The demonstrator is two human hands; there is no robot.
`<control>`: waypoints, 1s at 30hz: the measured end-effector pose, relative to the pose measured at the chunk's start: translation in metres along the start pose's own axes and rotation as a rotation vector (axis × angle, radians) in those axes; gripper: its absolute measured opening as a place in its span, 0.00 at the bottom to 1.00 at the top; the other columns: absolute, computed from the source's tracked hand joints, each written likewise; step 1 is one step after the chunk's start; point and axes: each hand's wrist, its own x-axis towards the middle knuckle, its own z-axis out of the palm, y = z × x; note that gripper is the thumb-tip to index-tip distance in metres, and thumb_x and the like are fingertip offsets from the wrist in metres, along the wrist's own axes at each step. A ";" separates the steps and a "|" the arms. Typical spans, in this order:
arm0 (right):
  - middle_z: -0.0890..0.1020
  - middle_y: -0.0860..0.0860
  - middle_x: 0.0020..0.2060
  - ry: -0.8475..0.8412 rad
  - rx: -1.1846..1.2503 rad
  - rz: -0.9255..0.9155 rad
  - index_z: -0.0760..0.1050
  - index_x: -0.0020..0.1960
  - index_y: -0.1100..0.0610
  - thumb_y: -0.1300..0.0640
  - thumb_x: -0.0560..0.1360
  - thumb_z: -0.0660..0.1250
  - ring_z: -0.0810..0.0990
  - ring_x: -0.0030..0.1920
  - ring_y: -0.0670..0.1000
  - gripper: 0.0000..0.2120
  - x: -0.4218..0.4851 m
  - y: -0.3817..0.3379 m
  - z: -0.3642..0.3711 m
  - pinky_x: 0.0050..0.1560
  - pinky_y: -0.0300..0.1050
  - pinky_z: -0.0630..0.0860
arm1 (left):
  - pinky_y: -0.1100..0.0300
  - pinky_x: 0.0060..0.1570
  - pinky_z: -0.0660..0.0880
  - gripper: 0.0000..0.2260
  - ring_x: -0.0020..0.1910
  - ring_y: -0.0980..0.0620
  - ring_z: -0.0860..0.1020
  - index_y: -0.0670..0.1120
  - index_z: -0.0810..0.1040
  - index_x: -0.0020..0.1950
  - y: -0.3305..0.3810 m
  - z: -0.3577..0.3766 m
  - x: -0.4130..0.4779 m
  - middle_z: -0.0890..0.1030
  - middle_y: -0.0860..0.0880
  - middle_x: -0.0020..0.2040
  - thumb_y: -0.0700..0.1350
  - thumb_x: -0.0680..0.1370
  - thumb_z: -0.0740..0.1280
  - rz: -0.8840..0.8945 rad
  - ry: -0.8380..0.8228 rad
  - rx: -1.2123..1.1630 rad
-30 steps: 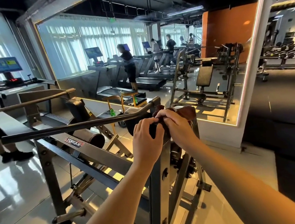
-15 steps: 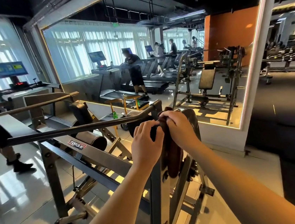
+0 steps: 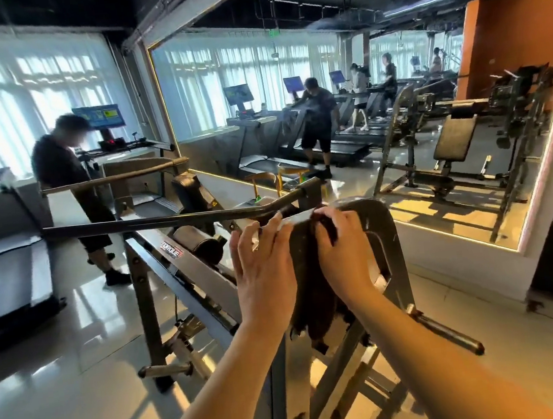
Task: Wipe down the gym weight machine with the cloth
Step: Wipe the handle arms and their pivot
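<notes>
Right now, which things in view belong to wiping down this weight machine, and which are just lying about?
In the job: dark cloth, weight machine, left hand, right hand.
Just around: treadmill, wall mirror, person standing nearby.

- dark brown shaggy cloth (image 3: 310, 274): soft fuzzy pile, matt, ragged tufted lower edge
- grey metal weight machine frame (image 3: 189, 271): painted steel, smooth, dull satin finish, bolt heads showing
- curved grey metal plate (image 3: 388, 224): smooth, top edge shining in light
- long black metal bar (image 3: 152, 221): smooth, faint gloss
- black padded roller (image 3: 199, 244): vinyl-like skin, soft sheen
- pale tiled floor (image 3: 64, 388): polished, very glossy, reflects windows
- large wall mirror (image 3: 292, 121): glass, reflective
- white sheer curtains (image 3: 14, 94): thin translucent cloth
- orange wall (image 3: 518, 44): matt
</notes>
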 end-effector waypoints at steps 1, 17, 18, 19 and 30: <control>0.76 0.48 0.58 -0.021 0.026 -0.102 0.76 0.64 0.51 0.57 0.82 0.66 0.73 0.56 0.41 0.11 -0.007 0.002 0.002 0.54 0.24 0.66 | 0.39 0.77 0.56 0.22 0.74 0.42 0.63 0.48 0.71 0.72 0.005 0.004 -0.007 0.68 0.48 0.74 0.43 0.78 0.64 0.003 -0.015 0.062; 0.80 0.47 0.54 -0.340 0.202 -0.234 0.81 0.63 0.52 0.61 0.78 0.70 0.76 0.54 0.41 0.15 0.017 0.059 -0.030 0.62 0.38 0.73 | 0.52 0.73 0.58 0.22 0.74 0.46 0.64 0.44 0.68 0.76 0.071 0.033 -0.054 0.69 0.46 0.75 0.49 0.84 0.54 -0.407 -0.087 0.165; 0.80 0.47 0.54 -0.305 0.209 -0.178 0.81 0.63 0.52 0.62 0.78 0.70 0.77 0.54 0.42 0.14 0.019 0.063 -0.032 0.62 0.41 0.74 | 0.52 0.73 0.59 0.22 0.74 0.48 0.62 0.44 0.67 0.77 0.073 0.034 -0.058 0.68 0.47 0.75 0.49 0.84 0.52 -0.410 -0.095 0.130; 0.80 0.47 0.54 -0.280 0.226 -0.167 0.81 0.63 0.53 0.62 0.78 0.70 0.77 0.54 0.42 0.14 0.016 0.060 -0.031 0.62 0.41 0.74 | 0.52 0.73 0.60 0.23 0.74 0.50 0.61 0.45 0.67 0.77 0.075 0.035 -0.060 0.67 0.48 0.76 0.50 0.84 0.51 -0.415 -0.104 0.104; 0.78 0.44 0.55 -0.152 0.284 -0.027 0.80 0.63 0.52 0.61 0.79 0.69 0.74 0.53 0.33 0.14 0.015 0.073 -0.025 0.63 0.37 0.73 | 0.52 0.73 0.59 0.22 0.74 0.50 0.63 0.48 0.67 0.77 0.070 0.042 -0.051 0.67 0.52 0.78 0.50 0.84 0.52 -0.356 -0.135 0.171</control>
